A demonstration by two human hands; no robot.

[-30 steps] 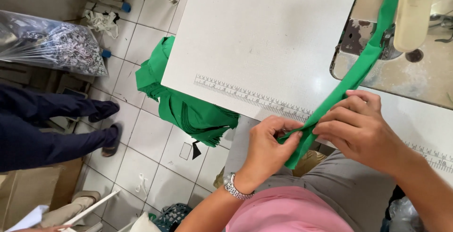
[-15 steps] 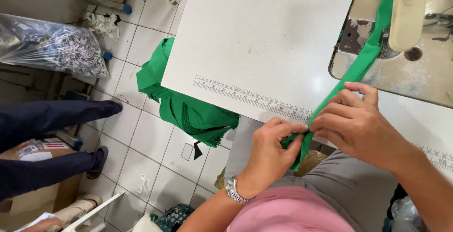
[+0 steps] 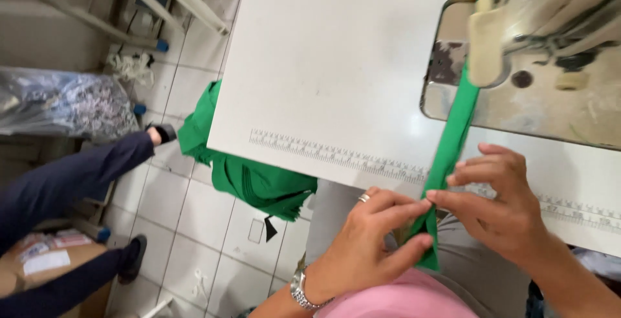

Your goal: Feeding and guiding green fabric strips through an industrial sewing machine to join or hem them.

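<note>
**Desk:** Head view first — what do the hands have?

**Photographer:** Both hands pinch a green fabric strip (image 3: pixel 453 138) at the near edge of a white sewing table (image 3: pixel 336 65). The left hand (image 3: pixel 369 240), ring on one finger and a metal watch (image 3: pixel 303 292) at the wrist, grips the strip's lower end between thumb and fingers. The right hand (image 3: pixel 498 208) closes its fingertips on the strip just above the left's.

**Desk:** Anything changed from a second ago?

**Photographer:** The hands have drawn closer together on the strip and dropped slightly toward the lap, so the folding looks tighter and more settled. The camera has also tipped, showing more of the machine.

**Desk:** Where does the strip run?

**Photographer:** Up and away from the fingertips, across a printed ruler (image 3: pixel 336 155), to the sewing machine (image 3: pixel 550 46) beyond.

**Desk:** And the room?

**Photographer:** Well left of the fingers, a green garment (image 3: pixel 252 175) hangs off the table edge over a pale tiled floor (image 3: pixel 194 227). Another person's legs in dark trousers (image 3: pixel 71 182) stand further left, near a clear plastic bag (image 3: pixel 65 104) and a cardboard box (image 3: pixel 45 266).
</note>
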